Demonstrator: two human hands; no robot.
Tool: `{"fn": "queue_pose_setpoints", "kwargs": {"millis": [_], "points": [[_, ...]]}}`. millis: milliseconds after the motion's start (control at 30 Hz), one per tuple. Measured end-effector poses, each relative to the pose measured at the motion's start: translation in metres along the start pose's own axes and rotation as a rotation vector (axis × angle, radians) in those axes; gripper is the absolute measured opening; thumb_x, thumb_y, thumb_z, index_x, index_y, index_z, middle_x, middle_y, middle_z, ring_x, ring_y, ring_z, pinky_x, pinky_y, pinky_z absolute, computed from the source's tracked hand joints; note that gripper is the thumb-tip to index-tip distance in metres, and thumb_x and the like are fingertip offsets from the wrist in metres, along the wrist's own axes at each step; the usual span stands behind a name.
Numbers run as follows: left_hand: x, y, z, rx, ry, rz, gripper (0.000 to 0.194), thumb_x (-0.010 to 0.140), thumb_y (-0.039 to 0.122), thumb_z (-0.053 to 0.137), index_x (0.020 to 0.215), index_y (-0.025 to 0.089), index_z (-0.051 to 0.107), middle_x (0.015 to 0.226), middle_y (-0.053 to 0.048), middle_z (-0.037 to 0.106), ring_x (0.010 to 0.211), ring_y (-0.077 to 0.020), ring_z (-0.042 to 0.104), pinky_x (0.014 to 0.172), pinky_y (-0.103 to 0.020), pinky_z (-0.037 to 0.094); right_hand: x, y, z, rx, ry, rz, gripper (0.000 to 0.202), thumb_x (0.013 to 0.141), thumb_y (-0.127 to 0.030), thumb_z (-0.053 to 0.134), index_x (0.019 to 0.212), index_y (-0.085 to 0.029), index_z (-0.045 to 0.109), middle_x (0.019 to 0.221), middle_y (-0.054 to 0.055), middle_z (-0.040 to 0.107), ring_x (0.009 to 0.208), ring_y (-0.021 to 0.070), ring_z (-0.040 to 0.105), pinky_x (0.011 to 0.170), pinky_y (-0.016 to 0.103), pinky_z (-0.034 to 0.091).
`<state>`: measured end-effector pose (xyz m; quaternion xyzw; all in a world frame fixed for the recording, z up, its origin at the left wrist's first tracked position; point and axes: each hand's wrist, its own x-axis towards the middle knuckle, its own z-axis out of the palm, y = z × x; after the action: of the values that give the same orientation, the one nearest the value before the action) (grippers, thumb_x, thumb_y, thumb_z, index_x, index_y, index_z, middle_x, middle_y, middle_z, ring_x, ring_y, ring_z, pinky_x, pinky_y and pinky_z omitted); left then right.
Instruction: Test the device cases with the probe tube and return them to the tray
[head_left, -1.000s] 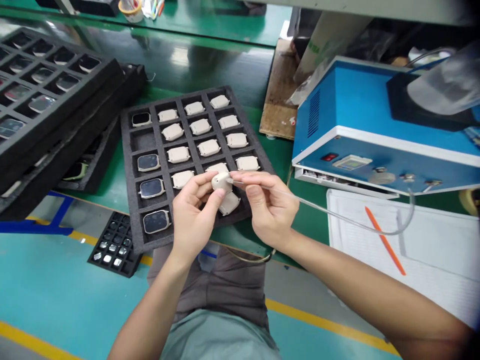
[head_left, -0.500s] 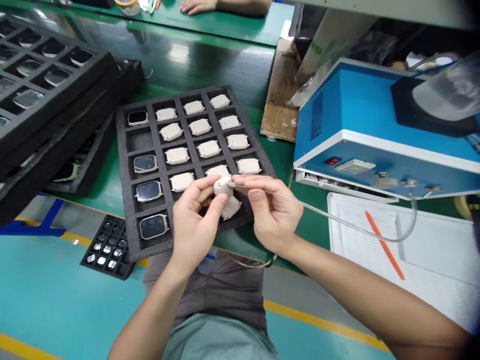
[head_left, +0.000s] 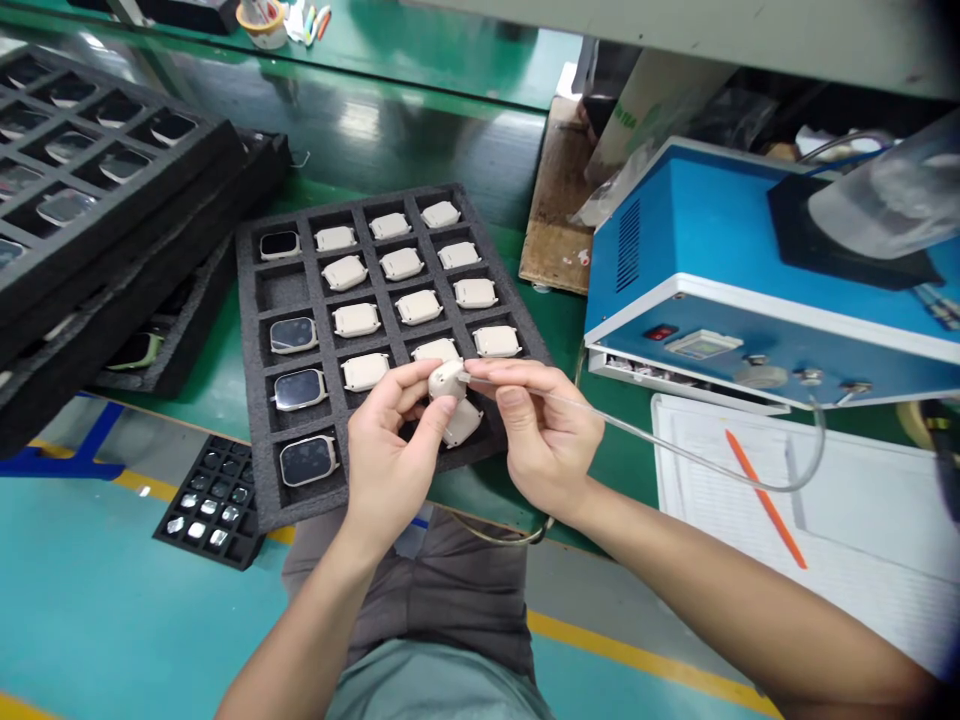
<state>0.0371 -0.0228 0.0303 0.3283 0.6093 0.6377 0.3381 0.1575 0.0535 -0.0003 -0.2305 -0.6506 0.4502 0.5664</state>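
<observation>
My left hand (head_left: 391,435) is closed round a small cream watch case (head_left: 445,379), held tilted between thumb and fingers. My right hand (head_left: 553,430) pinches a thin clear tube (head_left: 637,434), its end touching or very close to the case's edge. Both hands are over the near side of a dark foam tray (head_left: 280,290). Cream watch cases (head_left: 355,320) lie face down in most of its compartments. Down the left column, several watches (head_left: 300,390) show dark screens; one compartment there is bare. Another cream case (head_left: 463,424) shows just below the held one.
The tube runs to a blue machine (head_left: 712,310) on the right. Before it lie paper sheets (head_left: 862,470) with an orange pen (head_left: 765,500). Stacked foam trays (head_left: 202,170) rise at left. A wooden board (head_left: 551,220) stands behind; a smaller black tray (head_left: 210,505) is lower left.
The view has tipped slightly, so most of the bench sits lower in the picture. Another person's forearm at the top has gone out of view. My hands keep nearly the same hold.
</observation>
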Motion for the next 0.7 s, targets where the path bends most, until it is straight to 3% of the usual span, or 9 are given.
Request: {"fn": "queue_pose_setpoints", "kwargs": {"millis": [467,700], "points": [[0.0004,0.0013,-0.0001,0.010,0.005,0.018,0.027,0.089,0.023,0.079,0.115,0.018,0.075,0.113,-0.008,0.081,0.102,-0.0198,0.078,0.085,-0.024,0.060,-0.0009,0.0013,0.0003,0.044,-0.011,-0.005,0.014,0.104,-0.025,0.062,0.107,-0.025,0.075,0.110,0.008,0.079,0.107,0.0242,0.078,0.093,0.046,0.068],[0.0023,-0.0001,-0.0034,0.039,0.001,0.022,0.033,0.087,0.031,0.082,0.116,0.018,0.076,0.114,-0.010,0.081,0.100,-0.0218,0.079,0.085,-0.027,0.063,0.0043,0.0007,0.0032,0.004,-0.008,-0.027,0.015,0.104,-0.025,0.060,0.106,-0.025,0.075,0.107,0.008,0.080,0.105,0.0213,0.078,0.093,0.042,0.067]]}}
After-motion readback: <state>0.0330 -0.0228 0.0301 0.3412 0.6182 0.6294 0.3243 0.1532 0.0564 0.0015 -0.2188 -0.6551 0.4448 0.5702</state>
